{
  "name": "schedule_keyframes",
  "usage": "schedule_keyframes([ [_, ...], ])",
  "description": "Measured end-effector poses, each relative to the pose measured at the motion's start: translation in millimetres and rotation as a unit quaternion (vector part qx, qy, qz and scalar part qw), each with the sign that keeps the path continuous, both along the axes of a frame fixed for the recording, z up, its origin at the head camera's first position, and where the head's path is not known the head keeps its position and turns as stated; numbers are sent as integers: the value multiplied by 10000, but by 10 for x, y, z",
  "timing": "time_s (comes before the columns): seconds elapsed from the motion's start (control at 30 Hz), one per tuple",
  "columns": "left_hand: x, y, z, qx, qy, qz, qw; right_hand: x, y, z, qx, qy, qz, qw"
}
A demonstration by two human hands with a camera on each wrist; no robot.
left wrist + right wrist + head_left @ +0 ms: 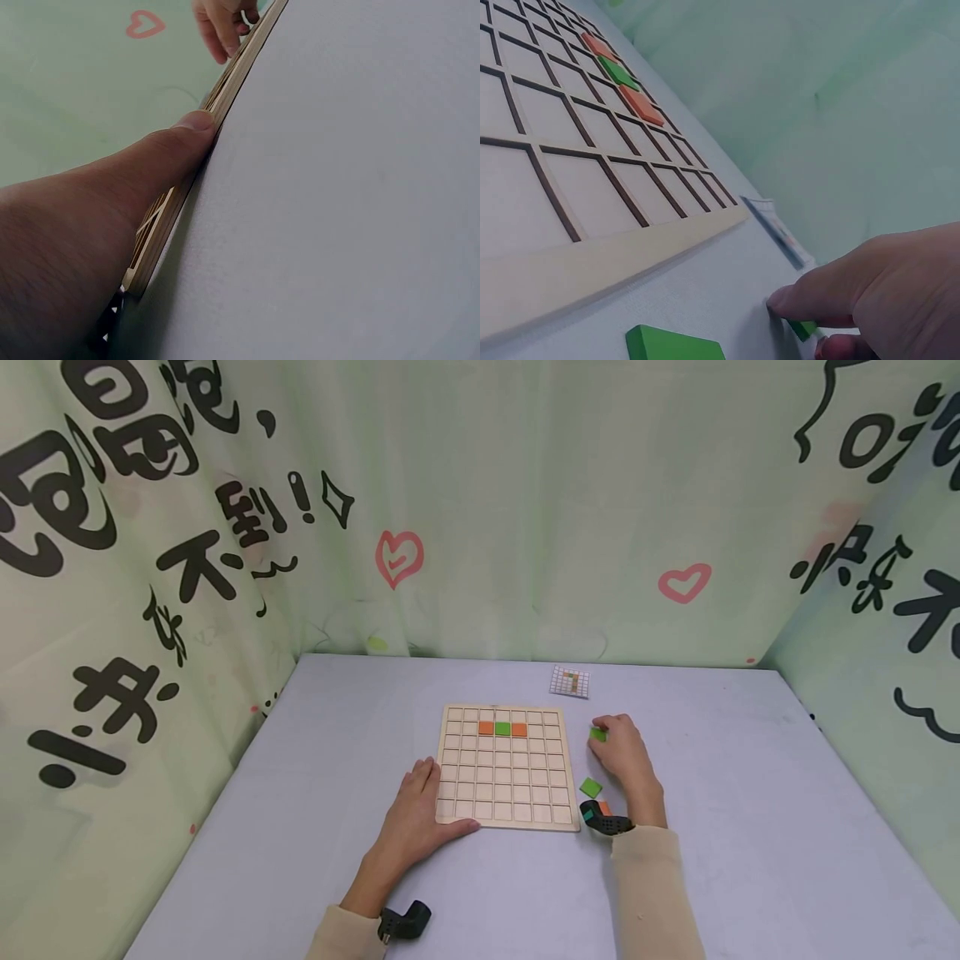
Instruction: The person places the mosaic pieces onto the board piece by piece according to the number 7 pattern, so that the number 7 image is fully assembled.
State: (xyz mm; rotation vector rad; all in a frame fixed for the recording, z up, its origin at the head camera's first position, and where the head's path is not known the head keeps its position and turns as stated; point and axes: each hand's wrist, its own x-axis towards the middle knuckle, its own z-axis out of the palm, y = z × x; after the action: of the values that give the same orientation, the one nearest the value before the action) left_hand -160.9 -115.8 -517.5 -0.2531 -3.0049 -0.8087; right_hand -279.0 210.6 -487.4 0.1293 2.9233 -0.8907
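Note:
A wooden grid board (pixel 502 774) lies on the table, with an orange tile (pixel 486 728), a green tile (pixel 502 729) and another orange tile (pixel 519 730) side by side in an upper row. My left hand (pixel 417 814) rests at the board's near left corner, fingers along the left side and thumb (pixel 180 135) against the front edge. Right of the board, my right hand (pixel 624 756) pinches a green tile (pixel 802 328) close over the table. Nearer to me lie a loose green tile (pixel 590 787) and an orange tile (pixel 604 808), partly hidden by the wrist device.
A small card (pixel 570 682) printed with a coloured grid lies behind the board's far right corner. The table (pixel 337 727) has a pale cloth. Curtains (pixel 480 510) with black writing and red hearts surround it at the back and sides.

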Motion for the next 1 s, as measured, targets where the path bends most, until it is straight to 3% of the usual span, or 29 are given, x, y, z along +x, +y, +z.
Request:
schedule_keyframes([
  [0.5, 5, -2, -3, -2, -29, 7, 10000, 12, 17, -35, 124, 202, 20, 9997],
  [1.0, 3, 0, -4, -19, -30, 6, 10000, 21, 32, -23, -148, 100, -73, 9998],
])
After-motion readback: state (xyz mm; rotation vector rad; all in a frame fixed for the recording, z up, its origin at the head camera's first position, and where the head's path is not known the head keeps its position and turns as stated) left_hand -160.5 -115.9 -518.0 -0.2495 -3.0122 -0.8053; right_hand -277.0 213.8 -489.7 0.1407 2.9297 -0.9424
